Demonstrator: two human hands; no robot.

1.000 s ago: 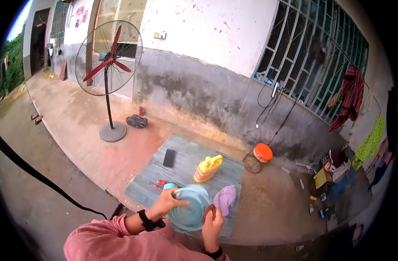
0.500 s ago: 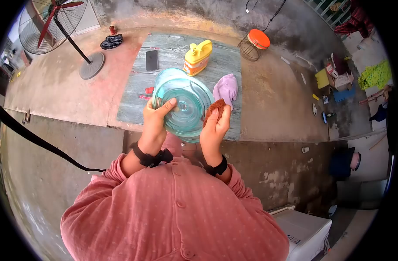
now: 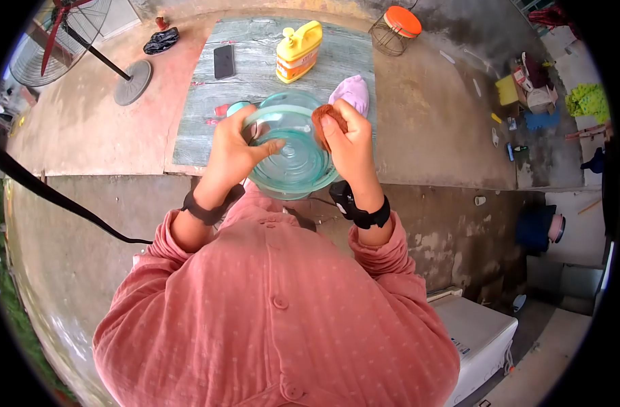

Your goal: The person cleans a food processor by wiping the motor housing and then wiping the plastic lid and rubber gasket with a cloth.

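A translucent teal plastic bowl (image 3: pixel 291 178) is held up in front of my chest, its round ringed base visible. My left hand (image 3: pixel 237 148) grips its left side, thumb laid across it and fingers around the rim. In my right hand (image 3: pixel 353 139) is a brown scrubbing pad (image 3: pixel 328 122), pinched at the bowl's upper right rim. Just behind that hand, a lilac cloth (image 3: pixel 351 92) lies crumpled on the table. Past the bowl stands a yellow jug (image 3: pixel 299 53) with a handle and an orange label.
The grey-green wood-patterned table (image 3: pixel 188 132) holds a dark phone (image 3: pixel 224 62) and a small red item (image 3: pixel 221 110). A pedestal fan (image 3: pixel 132 83) and black plastic bag (image 3: pixel 161 41) are at left. An orange-topped stool (image 3: pixel 402 22) stands behind right; a white cabinet (image 3: pixel 476 339) is beside me.
My right hand and the scrubbing pad have moved up along the bowl's right rim. The bowl has tilted, and my left hand has shifted left. The whole view has tipped slightly downward.
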